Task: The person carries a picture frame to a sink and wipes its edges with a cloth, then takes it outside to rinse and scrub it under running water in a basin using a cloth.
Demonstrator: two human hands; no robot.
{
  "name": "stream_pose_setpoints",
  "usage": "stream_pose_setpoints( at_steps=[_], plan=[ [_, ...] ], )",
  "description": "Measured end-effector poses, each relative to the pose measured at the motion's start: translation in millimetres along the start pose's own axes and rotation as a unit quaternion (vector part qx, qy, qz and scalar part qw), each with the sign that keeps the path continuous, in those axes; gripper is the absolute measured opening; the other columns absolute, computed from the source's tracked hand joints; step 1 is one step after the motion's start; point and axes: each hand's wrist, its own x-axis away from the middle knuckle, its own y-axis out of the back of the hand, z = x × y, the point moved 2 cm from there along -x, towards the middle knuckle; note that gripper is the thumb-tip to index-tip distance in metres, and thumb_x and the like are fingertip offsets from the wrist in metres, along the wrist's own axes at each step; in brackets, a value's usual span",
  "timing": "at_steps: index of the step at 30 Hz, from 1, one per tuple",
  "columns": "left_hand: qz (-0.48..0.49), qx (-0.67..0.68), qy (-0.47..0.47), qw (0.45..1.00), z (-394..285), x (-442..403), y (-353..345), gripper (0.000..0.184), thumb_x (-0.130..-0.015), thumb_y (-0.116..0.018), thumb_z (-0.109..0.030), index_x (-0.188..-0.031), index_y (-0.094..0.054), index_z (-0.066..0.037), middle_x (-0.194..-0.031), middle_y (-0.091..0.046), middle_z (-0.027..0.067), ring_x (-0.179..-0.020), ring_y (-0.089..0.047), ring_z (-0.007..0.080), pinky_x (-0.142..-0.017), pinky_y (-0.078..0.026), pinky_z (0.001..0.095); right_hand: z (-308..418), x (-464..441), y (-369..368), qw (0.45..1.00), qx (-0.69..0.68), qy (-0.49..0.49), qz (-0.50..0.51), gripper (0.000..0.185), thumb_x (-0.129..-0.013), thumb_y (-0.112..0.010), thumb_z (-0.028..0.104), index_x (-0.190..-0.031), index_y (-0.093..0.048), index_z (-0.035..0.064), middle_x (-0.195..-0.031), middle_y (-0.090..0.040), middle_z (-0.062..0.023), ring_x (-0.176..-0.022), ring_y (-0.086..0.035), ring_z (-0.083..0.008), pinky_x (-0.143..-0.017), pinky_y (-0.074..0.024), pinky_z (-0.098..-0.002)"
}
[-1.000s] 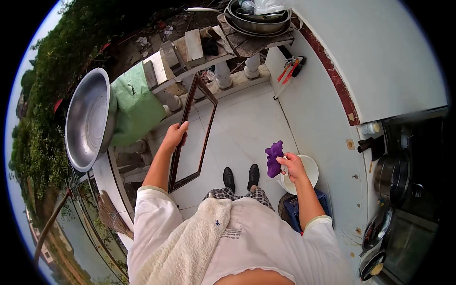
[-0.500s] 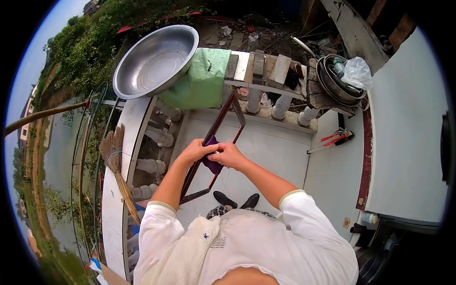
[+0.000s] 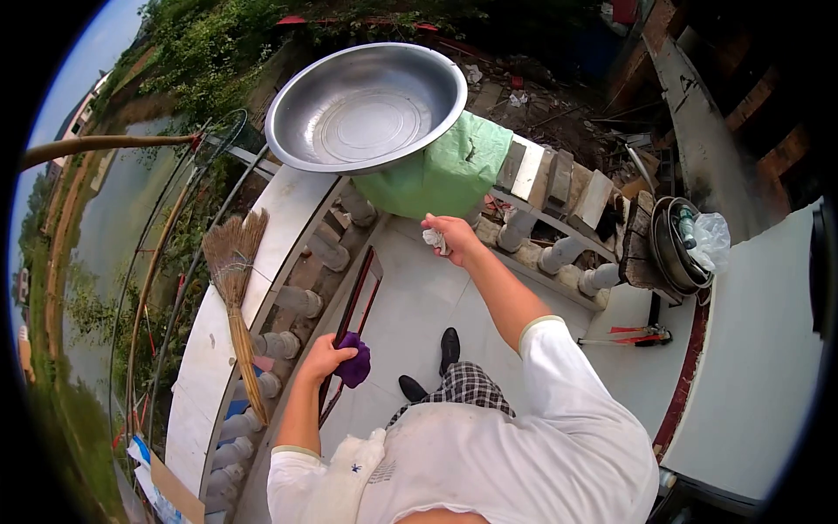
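My left hand (image 3: 325,356) is closed on a bunched purple cloth (image 3: 353,361), right by a dark red frame (image 3: 353,301). Whether those fingers also grip the frame I cannot tell. The narrow frame stands tilted beside the balustrade, its lower part partly covered by my hand and the cloth. My right hand (image 3: 454,236) is reached forward, its fingers closed round a crumpled whitish wad (image 3: 434,239), perhaps paper or cloth. Just beyond it, a green sheet (image 3: 445,175) hangs over the ledge under a large metal basin (image 3: 367,109).
A straw broom (image 3: 234,271) lies on the white balustrade top (image 3: 196,384) at left. Wooden blocks (image 3: 559,179) line the far ledge. Stacked pans (image 3: 668,249) with a plastic bag (image 3: 711,240) sit at right, above a red-handled tool (image 3: 642,334) by the wall.
My hands have come apart: the right has moved forward with the whitish wad, the left has gone left and back with the purple cloth. The frame has shifted left towards the balustrade.
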Motion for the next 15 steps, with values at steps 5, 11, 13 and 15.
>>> stream_pose_setpoints(
  at_steps=[5, 11, 13, 15],
  plan=[
    [-0.081, 0.007, 0.040, 0.996, -10, 12, 27, 0.028, -0.070, -0.072, -0.007, -0.094, -0.062, 0.003, -0.082, -0.065, 0.0067, -0.071, -0.062, 0.0133, -0.066, -0.051, 0.0291, 79, -136, 3, 0.999, 0.012, -0.009, -0.049, 0.044, -0.083, -0.065, 0.052, -0.088, -0.060, 0.0081, -0.073, -0.057, -0.0020, -0.059, -0.051, -0.0145, -0.048, -0.0416, -0.0305],
    [-0.130, 0.057, 0.070, 0.987, -33, 20, 37, 0.030, -0.072, -0.070, -0.005, -0.099, -0.063, 0.004, -0.086, -0.067, 0.0080, -0.074, -0.063, 0.0148, -0.069, -0.052, 0.0297, 112, -228, 7, 0.998, -0.032, -0.010, -0.061, 0.034, -0.084, -0.068, 0.040, -0.093, -0.061, 0.0087, -0.073, -0.061, -0.0033, -0.055, -0.054, -0.0153, -0.041, -0.0390, -0.0284],
    [-0.149, 0.082, 0.072, 0.983, -37, 19, 34, 0.028, -0.073, -0.069, -0.003, -0.099, -0.063, 0.004, -0.086, -0.067, 0.0079, -0.074, -0.064, 0.0151, -0.070, -0.052, 0.0300, 113, -244, 13, 0.999, -0.027, -0.001, -0.033, 0.024, -0.084, -0.069, 0.027, -0.094, -0.061, 0.0072, -0.076, -0.065, -0.0046, -0.053, -0.058, -0.0166, -0.038, -0.0387, -0.0296],
    [-0.172, 0.086, 0.078, 0.978, -29, 24, 39, 0.027, -0.074, -0.068, -0.002, -0.099, -0.063, 0.005, -0.085, -0.067, 0.0076, -0.074, -0.064, 0.0152, -0.070, -0.052, 0.0301, 113, -245, 15, 0.999, -0.031, 0.014, 0.000, 0.024, -0.082, -0.070, 0.025, -0.095, -0.061, 0.0069, -0.077, -0.064, -0.0053, -0.055, -0.058, -0.0169, -0.041, -0.0401, -0.0308]
  ],
)
